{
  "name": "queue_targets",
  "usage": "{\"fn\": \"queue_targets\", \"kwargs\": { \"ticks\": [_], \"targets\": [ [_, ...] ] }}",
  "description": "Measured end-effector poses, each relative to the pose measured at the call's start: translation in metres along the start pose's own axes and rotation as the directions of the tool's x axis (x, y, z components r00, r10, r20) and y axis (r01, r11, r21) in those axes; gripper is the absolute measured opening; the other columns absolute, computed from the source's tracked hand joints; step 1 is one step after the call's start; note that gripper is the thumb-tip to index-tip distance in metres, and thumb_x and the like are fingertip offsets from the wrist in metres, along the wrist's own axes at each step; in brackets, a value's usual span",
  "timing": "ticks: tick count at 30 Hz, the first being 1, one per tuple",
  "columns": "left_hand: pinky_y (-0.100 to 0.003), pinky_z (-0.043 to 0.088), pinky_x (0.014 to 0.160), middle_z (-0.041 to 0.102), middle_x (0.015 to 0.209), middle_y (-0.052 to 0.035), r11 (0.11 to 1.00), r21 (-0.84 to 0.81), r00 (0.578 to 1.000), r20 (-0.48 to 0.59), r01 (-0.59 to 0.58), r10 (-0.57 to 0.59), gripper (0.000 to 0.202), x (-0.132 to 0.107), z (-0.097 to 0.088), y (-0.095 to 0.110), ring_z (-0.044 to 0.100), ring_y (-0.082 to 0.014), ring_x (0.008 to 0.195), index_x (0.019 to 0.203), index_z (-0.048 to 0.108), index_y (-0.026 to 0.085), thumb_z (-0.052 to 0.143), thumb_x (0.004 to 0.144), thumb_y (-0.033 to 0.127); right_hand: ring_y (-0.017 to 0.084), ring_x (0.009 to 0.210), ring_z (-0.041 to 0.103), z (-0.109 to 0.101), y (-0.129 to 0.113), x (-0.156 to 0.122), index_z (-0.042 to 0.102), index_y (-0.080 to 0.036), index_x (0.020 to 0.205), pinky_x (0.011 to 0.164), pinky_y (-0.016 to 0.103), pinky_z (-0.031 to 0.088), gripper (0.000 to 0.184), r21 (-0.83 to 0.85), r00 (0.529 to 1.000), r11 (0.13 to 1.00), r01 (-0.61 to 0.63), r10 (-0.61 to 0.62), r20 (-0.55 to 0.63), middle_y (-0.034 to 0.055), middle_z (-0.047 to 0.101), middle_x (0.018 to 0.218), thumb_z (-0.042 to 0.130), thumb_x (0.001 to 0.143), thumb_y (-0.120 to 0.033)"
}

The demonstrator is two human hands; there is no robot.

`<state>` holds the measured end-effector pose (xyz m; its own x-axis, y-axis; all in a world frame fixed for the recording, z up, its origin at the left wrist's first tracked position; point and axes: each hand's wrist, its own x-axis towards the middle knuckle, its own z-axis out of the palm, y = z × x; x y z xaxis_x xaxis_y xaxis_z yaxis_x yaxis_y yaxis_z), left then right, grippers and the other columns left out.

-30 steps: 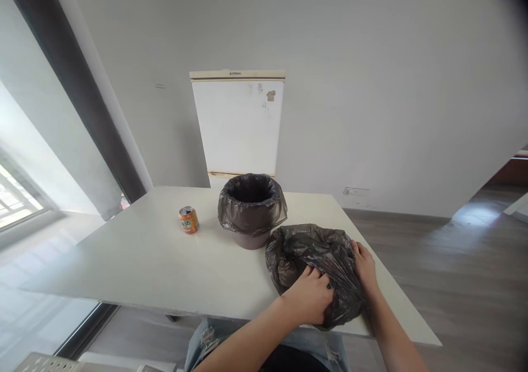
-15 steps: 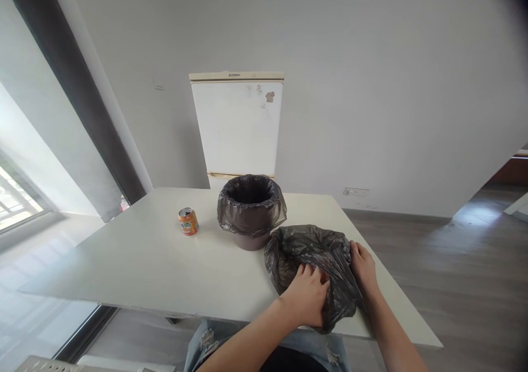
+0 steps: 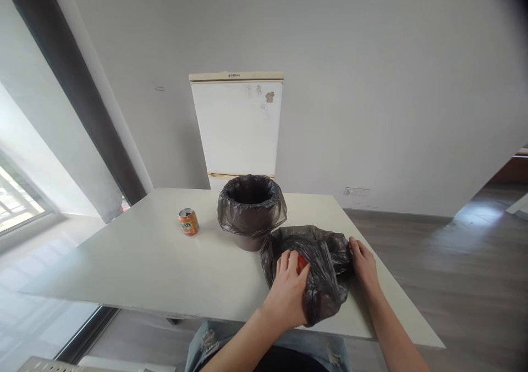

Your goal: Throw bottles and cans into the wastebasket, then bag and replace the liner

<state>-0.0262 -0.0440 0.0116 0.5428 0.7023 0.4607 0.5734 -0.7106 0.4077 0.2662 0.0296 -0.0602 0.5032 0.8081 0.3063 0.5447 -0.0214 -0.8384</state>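
A crumpled black plastic bag (image 3: pixel 324 284) lies on the white table (image 3: pixel 136 267) near its front right. My left hand (image 3: pixel 289 289) is at the bag's opening, its fingers curled round a small red-orange object (image 3: pixel 301 263); most of that object is hidden by the hand, so its kind is unclear. At the bag's right side, my right hand (image 3: pixel 363 265) pinches the plastic edge. Just behind the bag stands a brown trash bin (image 3: pixel 247 242) lined with another dark bag (image 3: pixel 251 212), folded over its rim.
An orange drink can (image 3: pixel 188 222) stands upright on the table, left of the bin. Behind the table are a white fridge (image 3: pixel 239 125) and a grey wall (image 3: pixel 371 86). The table's front edge runs close to my lap.
My left hand has drawn back left and slightly up out of the bag, and a red-orange object now shows in it. My right hand stays at the bag's edge.
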Motion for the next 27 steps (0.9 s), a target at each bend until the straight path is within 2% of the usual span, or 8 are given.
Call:
{"fn": "queue_targets", "kwargs": {
  "ticks": [4,8,11,18,20,22,24,27],
  "targets": [
    [-0.059,0.043,0.114,0.044,0.144,-0.0178,0.999,0.016,0.997,-0.06,-0.051,0.051,0.057,-0.004,-0.021,-0.004,0.04,-0.0383,0.136,0.128,0.06,0.022,0.077,0.073,0.021,0.023,0.074,0.061,-0.001,-0.004,0.0,0.064,-0.021,0.077,0.07,0.032,0.044,0.052,0.016,0.997,1.0,0.007,-0.008,0.075,0.0062,0.071,0.078,0.055,0.083,-0.072],
    [-0.055,0.044,0.118,0.039,0.154,-0.0144,0.996,0.051,0.996,-0.056,-0.067,0.07,0.069,-0.013,-0.048,-0.011,0.036,-0.037,0.145,0.136,0.058,0.027,0.078,0.072,0.015,0.024,0.07,0.06,0.0,-0.002,0.003,0.063,-0.021,0.075,0.068,0.034,0.043,0.057,-0.067,0.999,0.998,-0.003,0.005,0.032,0.0092,0.072,0.076,0.048,0.081,-0.076],
    [-0.055,0.044,0.119,0.033,0.163,-0.0136,0.991,0.111,0.987,-0.131,-0.079,0.094,0.065,-0.023,-0.066,-0.019,0.033,-0.0371,0.149,0.139,0.058,0.028,0.077,0.078,0.015,0.026,0.073,0.062,0.0,0.0,0.004,0.063,-0.021,0.075,0.069,0.035,0.043,0.056,-0.095,0.999,0.995,-0.01,0.014,0.043,0.0113,0.074,0.078,0.047,0.079,-0.075],
    [-0.057,0.043,0.119,0.037,0.16,-0.0134,0.977,0.189,0.945,-0.29,-0.097,0.151,0.054,-0.037,-0.095,-0.045,0.038,-0.0376,0.149,0.132,0.062,0.03,0.077,0.083,0.013,0.027,0.075,0.063,0.001,-0.001,0.004,0.062,-0.022,0.075,0.071,0.035,0.043,0.047,-0.107,0.997,0.994,-0.035,0.041,0.061,0.0108,0.073,0.079,0.047,0.078,-0.067],
    [-0.056,0.045,0.116,0.036,0.161,-0.0133,0.995,0.1,0.937,-0.343,-0.027,0.06,0.054,-0.038,-0.099,-0.05,0.038,-0.0387,0.149,0.131,0.063,0.03,0.08,0.082,0.018,0.027,0.074,0.062,0.001,-0.001,0.003,0.062,-0.022,0.075,0.07,0.035,0.043,0.047,-0.117,0.997,0.992,-0.036,0.044,0.069,0.0102,0.073,0.078,0.046,0.077,-0.066],
    [-0.054,0.048,0.113,0.037,0.161,-0.0141,0.993,-0.083,0.902,-0.419,0.08,-0.108,0.051,-0.04,-0.1,-0.056,0.039,-0.0388,0.149,0.132,0.063,0.029,0.08,0.084,0.027,0.026,0.074,0.062,0.001,-0.002,0.003,0.062,-0.022,0.074,0.07,0.034,0.042,0.046,-0.124,0.996,0.991,-0.04,0.049,0.072,0.0098,0.072,0.078,0.046,0.077,-0.066],
    [-0.047,0.053,0.107,0.042,0.158,-0.0141,0.929,-0.331,0.825,-0.47,0.164,-0.313,0.046,-0.043,-0.1,-0.063,0.045,-0.0359,0.146,0.134,0.06,0.028,0.074,0.091,0.036,0.026,0.073,0.062,0.0,-0.002,0.003,0.062,-0.022,0.074,0.069,0.034,0.042,0.046,-0.127,0.996,0.991,-0.04,0.049,0.071,0.0096,0.072,0.077,0.046,0.077,-0.065],
    [-0.038,0.056,0.097,0.059,0.142,-0.0116,0.752,-0.62,0.673,-0.46,0.222,-0.579,0.045,-0.048,-0.104,-0.082,0.06,-0.0292,0.128,0.135,0.058,0.027,0.067,0.095,0.047,0.025,0.071,0.061,0.001,-0.002,0.003,0.062,-0.022,0.072,0.068,0.034,0.042,0.046,-0.145,0.997,0.989,-0.035,0.044,0.062,0.0089,0.071,0.073,0.046,0.076,-0.065]
  ]
}}
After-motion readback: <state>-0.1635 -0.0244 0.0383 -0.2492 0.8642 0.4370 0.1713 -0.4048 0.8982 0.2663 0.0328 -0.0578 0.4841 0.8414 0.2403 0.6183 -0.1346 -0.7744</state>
